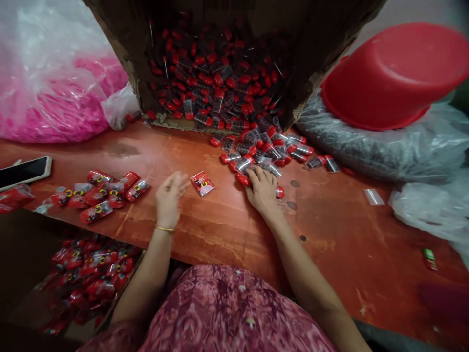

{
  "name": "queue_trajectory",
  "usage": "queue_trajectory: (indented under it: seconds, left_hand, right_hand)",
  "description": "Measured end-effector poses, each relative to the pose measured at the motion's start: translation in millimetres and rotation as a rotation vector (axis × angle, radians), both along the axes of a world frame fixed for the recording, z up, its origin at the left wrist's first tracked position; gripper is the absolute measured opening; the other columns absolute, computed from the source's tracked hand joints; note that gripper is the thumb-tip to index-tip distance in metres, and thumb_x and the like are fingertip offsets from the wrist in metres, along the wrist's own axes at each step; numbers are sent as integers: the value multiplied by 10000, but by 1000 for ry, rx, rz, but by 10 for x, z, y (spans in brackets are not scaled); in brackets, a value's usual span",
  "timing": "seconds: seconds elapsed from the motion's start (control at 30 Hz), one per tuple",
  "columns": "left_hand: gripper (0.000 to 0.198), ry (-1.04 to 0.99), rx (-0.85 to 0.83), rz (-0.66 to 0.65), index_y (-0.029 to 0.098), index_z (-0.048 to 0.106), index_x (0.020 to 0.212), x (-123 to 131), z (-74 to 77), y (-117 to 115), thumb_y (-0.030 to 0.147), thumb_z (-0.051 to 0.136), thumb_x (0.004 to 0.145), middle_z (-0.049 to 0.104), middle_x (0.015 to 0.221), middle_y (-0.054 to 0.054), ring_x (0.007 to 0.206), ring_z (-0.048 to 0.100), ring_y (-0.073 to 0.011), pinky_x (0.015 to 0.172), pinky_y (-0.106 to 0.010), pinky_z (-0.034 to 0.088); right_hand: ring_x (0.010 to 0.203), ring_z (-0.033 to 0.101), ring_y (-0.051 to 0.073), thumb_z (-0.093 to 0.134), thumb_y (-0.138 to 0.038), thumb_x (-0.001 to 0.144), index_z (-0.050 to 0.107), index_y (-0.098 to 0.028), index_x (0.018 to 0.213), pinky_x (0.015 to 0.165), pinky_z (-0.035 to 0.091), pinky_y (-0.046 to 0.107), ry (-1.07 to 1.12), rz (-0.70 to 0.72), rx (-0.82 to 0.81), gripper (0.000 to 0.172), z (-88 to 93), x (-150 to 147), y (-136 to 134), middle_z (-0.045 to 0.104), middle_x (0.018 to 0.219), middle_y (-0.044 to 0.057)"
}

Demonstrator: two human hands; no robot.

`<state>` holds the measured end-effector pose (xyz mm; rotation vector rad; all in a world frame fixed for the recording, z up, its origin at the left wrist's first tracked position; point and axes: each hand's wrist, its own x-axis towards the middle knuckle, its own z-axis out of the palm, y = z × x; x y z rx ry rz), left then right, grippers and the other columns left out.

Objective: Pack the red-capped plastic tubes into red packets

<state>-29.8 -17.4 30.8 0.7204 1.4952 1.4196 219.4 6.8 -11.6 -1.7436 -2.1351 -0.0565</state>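
Vials (256, 151), red-capped, lie spilled from cardboard box (120, 63) onto table (227, 230) beneath bent, close-set fingers of right hand (262, 188); left hand (169, 198) hovers loosely curled beside red packet (202, 183); judged light, rigid, slick, roll-prone: pinch across the barrel.

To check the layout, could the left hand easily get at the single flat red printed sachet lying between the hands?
Probably yes: the left hand is just beside the flat red printed sachet, with only bare wooden table between them.
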Motion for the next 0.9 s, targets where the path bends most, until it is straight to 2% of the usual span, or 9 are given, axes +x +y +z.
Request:
queue_trajectory:
  seconds: [0.07, 0.13, 0.23, 0.4, 0.6, 0.67, 0.73, 0.83, 0.9]
  left_hand:
    - [324, 437, 57, -190, 217, 672, 976, 167, -67, 30, 392, 637, 705, 591, 1243, -110, 1258, 431, -281, 1058, -456, 281]
    - [275, 795, 82, -314, 240, 693, 971, 257, -124, 75, 320, 637, 714, 505, 1349, -96, 1347, 286, -317, 1091, -518, 162]
    - [237, 1053, 26, -428, 258, 709, 958, 276, -168, 125, 280, 593, 752, 495, 1358, -89, 1353, 258, -355, 1072, -581, 133]
    - [218, 1124, 43, -454, 284, 723, 927, 282, -207, 113, 287, 560, 782, 527, 1330, -61, 1343, 280, -353, 1067, -588, 157]
    - [242, 1171, 142, -324, 226, 722, 938, 329, -223, 52, 294, 529, 810, 512, 1336, -107, 1328, 323, -331, 1060, -569, 224]
    - [256, 1150, 205, -270, 230, 710, 974, 368, -166, 4, 308, 518, 825, 505, 1341, -110, 1317, 347, -322, 1046, -571, 254]
    - [254, 1124, 286, -255, 243, 704, 985, 437, -91, -62, 324, 521, 829, 512, 1335, -107, 1309, 363, -318, 1041, -578, 258]
    - [231, 1062, 404, -299, 248, 710, 948, 573, 10, -175, 335, 537, 822, 526, 1325, -93, 1304, 374, -312, 1054, -577, 237]
    - [240, 958, 433, -316, 236, 698, 975, 646, 51, -250, 335, 551, 814, 525, 1327, -91, 1302, 381, -294, 1074, -544, 229]
  right_hand:
    - [1160, 419, 287, 481, -254, 840, 538, -189, 1202, 979, 274, 460, -19, -16, 12, 372, -13, -55, -91, 516, 1293, 124]
    - [1163, 418, 289, 483, -264, 837, 533, -183, 1213, 988, 267, 463, -39, -25, 31, 388, -29, -61, -224, 516, 1292, 133]
    - [1155, 426, 291, 480, -284, 834, 519, -166, 1232, 988, 276, 460, -54, -47, 50, 417, -70, -17, -407, 501, 1310, 144]
    - [1149, 428, 297, 498, -306, 812, 526, -163, 1225, 977, 291, 462, -51, -75, 67, 438, -111, 27, -481, 501, 1299, 151]
    - [1232, 373, 314, 509, -252, 792, 536, -165, 1208, 1025, 226, 517, 40, -17, 76, 426, 12, -11, -564, 437, 1362, 161]
    - [1245, 370, 312, 511, -244, 783, 522, -164, 1218, 1027, 240, 516, 189, 38, 73, 443, 90, -95, -639, 436, 1365, 160]
    - [1191, 441, 279, 506, -274, 802, 532, -175, 1194, 1004, 313, 468, 448, 73, 46, 405, 169, -239, -691, 508, 1295, 143]
    - [937, 581, 203, 483, -359, 841, 586, -187, 1063, 832, 458, 343, 929, 67, -129, 299, 264, -494, -679, 643, 1025, 83]
    - [760, 580, 161, 477, -381, 842, 616, -179, 895, 703, 468, 278, 1147, 54, -228, 251, 296, -612, -639, 648, 821, 32]
